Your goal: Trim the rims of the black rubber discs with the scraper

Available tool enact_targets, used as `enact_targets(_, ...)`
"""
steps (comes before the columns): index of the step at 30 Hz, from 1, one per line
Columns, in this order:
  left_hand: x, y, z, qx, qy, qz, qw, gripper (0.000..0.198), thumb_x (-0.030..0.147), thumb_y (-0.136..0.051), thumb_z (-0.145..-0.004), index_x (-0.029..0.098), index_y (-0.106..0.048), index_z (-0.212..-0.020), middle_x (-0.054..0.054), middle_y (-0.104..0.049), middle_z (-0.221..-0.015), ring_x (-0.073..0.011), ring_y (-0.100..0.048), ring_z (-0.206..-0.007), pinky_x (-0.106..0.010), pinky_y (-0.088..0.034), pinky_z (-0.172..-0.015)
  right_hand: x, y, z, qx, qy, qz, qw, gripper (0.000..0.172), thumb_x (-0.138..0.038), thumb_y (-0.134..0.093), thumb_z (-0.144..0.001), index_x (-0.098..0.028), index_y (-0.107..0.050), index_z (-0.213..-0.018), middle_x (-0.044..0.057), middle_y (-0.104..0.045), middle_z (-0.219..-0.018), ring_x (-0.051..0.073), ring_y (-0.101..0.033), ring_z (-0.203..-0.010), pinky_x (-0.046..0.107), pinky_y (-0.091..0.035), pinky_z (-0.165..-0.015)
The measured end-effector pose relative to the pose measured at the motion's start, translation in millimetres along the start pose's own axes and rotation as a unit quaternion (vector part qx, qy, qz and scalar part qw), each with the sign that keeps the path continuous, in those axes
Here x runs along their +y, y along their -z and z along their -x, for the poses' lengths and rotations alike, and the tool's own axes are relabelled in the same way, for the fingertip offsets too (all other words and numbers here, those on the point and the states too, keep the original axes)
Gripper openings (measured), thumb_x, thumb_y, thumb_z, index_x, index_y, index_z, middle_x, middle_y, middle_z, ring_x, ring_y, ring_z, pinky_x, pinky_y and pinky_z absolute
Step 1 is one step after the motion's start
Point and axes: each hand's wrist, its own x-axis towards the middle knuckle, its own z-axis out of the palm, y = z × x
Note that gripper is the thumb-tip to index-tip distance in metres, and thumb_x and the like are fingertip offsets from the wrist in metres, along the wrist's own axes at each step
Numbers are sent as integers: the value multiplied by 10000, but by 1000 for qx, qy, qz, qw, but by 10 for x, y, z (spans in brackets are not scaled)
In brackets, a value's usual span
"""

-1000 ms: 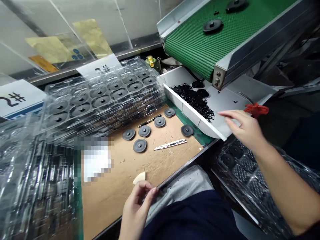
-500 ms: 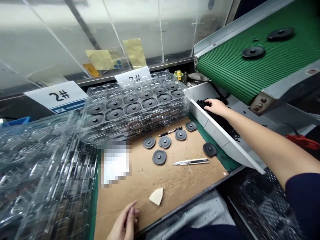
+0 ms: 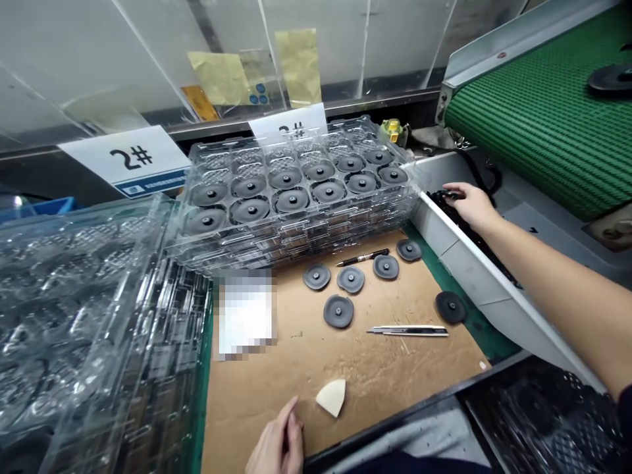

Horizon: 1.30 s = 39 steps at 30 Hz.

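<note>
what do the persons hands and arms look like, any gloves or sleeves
The left hand and right hand are bare, with no gloves. The right forearm is bare as well, up to a dark sleeve at the edge of the view. No sleeve shows for the left arm.

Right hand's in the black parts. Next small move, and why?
Probably pinch one black part and lift it out: the right hand rests on the black parts in the white chute, and the grey discs lie close by.
</note>
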Motion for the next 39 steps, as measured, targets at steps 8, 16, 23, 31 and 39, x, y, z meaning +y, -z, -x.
enact_targets(8,375,145,-226,8,226,286,931,277,402,-638,-764,184,-661,-933,3,-622,-659,-139,-577,-591,-232,-468,-578,-733,476,1267,-80,111,-49,989,331,-290,-538,-863,-259,-572,-1191,44,-652,-1074,211,-626,-966,411,-456,-934)
enact_targets(16,1401,283,-216,-338,385,749,421,454,506,-351,-905,157,-597,-1061,-90,-668,-989,-215,-640,-921,-390,-476,-855,-1319,-26,2902,-317,469,-13,824,578,-139,-466,-813,-180,-369,-1382,112,-535,-1287,263,-500,-1152,473,-384,-991)
enact_targets(23,1244,345,100,-289,416,782,362,387,416,-335,-932,187,-532,-1174,-77,-634,-1134,-230,-624,-983,-432,-444,-888,-984,151,3258,-458,323,49,827,820,-387,-623,-793,-284,-153,-1456,69,-240,-1497,261,-214,-1381,448,-323,-1090)
enact_targets(31,1365,558,204,-174,338,794,474,385,371,-342,-943,154,-495,-1222,-133,-530,-1322,-250,-516,-1193,-389,-407,-965,-1166,-94,3728,-352,335,-12,874,829,-500,-683,-722,-307,-257,-1407,78,-162,-1506,301,-176,-1378,504,-309,-1077)
enact_targets(39,1056,717,333,-300,252,767,508,518,378,-529,-864,213,-412,-1342,-120,-521,-1326,-318,-539,-1156,-394,-449,-905,-1231,-124,3676,-410,270,-104,865,738,-484,-710,-702,-316,-386,-1344,71,-249,-1468,266,-295,-1339,429,-340,-1075)
